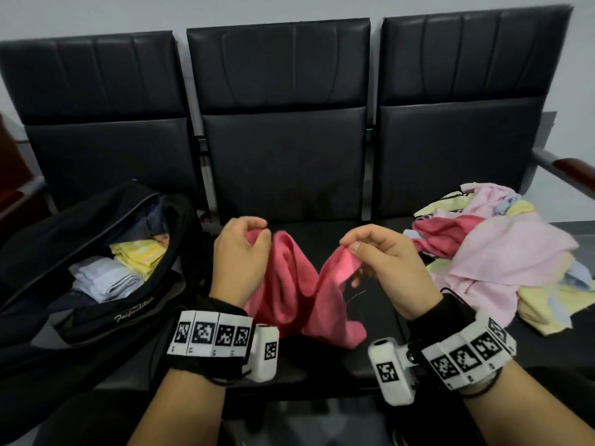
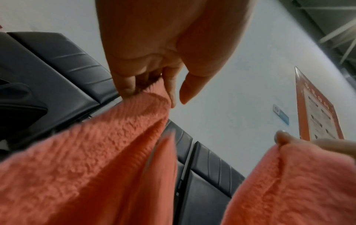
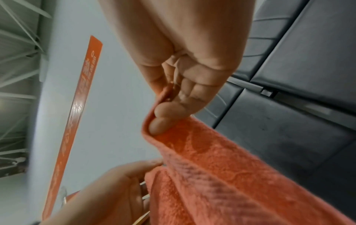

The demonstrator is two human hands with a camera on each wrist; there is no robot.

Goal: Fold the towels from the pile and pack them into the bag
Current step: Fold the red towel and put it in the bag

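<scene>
Presently a pink towel (image 1: 297,284) is held up over the near edge of the middle seat (image 1: 283,162) of a row of black padded chairs. One upper corner is pinched by the left hand (image 1: 240,252), whose fingers are curled round the cloth; the other upper corner is pinched between thumb and fingertips of the right hand (image 1: 384,262). The two hands are kept apart, and the towel sags between them in a twisted fold, its lower part hanging down toward the seat's front edge. In the left wrist view the terry cloth (image 2: 100,152) is seen bunched under the curled fingers (image 2: 125,85), and in the right wrist view a hemmed edge of the towel (image 3: 221,164) is seen folded over one fingertip (image 3: 158,126).

On the left seat an open black bag (image 1: 96,252) is laid, with folded towels inside: a yellow one (image 1: 141,254) at the far side and a pale blue one (image 1: 103,280) just beside it, nearer. On the right seat a loose pile of unfolded towels (image 1: 502,255) is heaped, in pale pink, yellow, light blue and deep pink. It lies near the right hand but is not touched by it. White marker bands (image 1: 212,333) are worn on both wrists.
</scene>
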